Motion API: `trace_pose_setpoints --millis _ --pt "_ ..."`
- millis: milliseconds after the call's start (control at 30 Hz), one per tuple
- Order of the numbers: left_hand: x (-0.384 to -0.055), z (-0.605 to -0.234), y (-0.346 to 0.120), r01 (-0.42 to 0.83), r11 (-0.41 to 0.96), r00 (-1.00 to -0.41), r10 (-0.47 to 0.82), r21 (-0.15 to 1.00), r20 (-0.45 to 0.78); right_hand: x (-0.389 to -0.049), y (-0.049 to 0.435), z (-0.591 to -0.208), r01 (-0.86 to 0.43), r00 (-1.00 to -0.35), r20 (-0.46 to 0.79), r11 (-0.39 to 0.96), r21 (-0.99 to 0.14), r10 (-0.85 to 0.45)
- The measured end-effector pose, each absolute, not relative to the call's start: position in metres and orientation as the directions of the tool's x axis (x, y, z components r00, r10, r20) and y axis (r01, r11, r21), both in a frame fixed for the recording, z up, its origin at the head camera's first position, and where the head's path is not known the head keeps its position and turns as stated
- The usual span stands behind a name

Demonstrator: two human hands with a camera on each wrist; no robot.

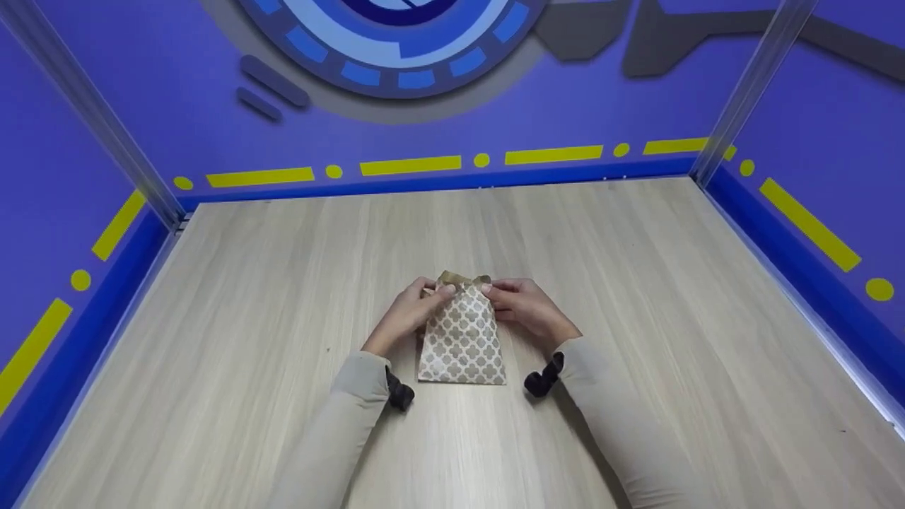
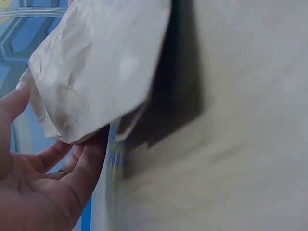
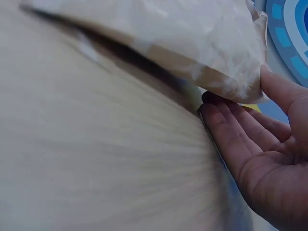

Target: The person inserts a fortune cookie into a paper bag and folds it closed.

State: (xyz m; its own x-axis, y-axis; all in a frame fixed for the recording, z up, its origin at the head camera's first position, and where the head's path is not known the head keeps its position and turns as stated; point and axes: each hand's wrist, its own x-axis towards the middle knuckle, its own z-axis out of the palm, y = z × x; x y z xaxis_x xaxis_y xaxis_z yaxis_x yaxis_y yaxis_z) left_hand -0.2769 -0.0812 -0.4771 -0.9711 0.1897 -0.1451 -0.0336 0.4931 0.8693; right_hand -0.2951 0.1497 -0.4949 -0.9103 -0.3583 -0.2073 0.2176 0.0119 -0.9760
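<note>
A paper bag [image 1: 463, 343] with a tan and white lattice pattern lies in front of me, its bottom edge towards me. Its upper end is drawn in, and a plain brown strip [image 1: 458, 278] shows along the top. My left hand [image 1: 409, 311] pinches the upper left side, thumb on the front and fingers behind. On the upper right, my right hand [image 1: 532, 309] grips the bag the same way. In the left wrist view the paper [image 2: 101, 67] is creased near the thumb. The right wrist view has the bag's folded side [image 3: 211, 74] above the fingers.
A wood-grain table [image 1: 269, 297] spreads out around the bag. Blue-purple walls [image 1: 162, 85] with yellow markings stand along its back and both sides, with metal posts at the back corners. Black wrist cameras [image 1: 542, 382] sit close to the bag's lower sides.
</note>
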Motion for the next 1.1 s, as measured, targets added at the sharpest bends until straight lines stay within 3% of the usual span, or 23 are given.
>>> trace_pose_setpoints --millis 400,733,1100 --pt "-0.277 -0.483 -0.078 -0.052 0.208 -0.984 0.159 0.977 -0.086 -0.294 0.144 -0.489 0.224 -0.936 -0.18 -0.117 -0.968 -0.302" --pt "-0.275 -0.484 -0.078 0.002 0.226 -0.993 0.118 0.974 -0.025 -0.292 0.142 -0.484 0.233 -0.952 -0.193 -0.154 -0.96 -0.237" --pt "-0.266 -0.479 -0.079 -0.048 0.173 -0.988 0.135 0.984 -0.072 -0.286 0.149 -0.478 0.204 -0.959 -0.158 -0.189 -0.961 -0.234"
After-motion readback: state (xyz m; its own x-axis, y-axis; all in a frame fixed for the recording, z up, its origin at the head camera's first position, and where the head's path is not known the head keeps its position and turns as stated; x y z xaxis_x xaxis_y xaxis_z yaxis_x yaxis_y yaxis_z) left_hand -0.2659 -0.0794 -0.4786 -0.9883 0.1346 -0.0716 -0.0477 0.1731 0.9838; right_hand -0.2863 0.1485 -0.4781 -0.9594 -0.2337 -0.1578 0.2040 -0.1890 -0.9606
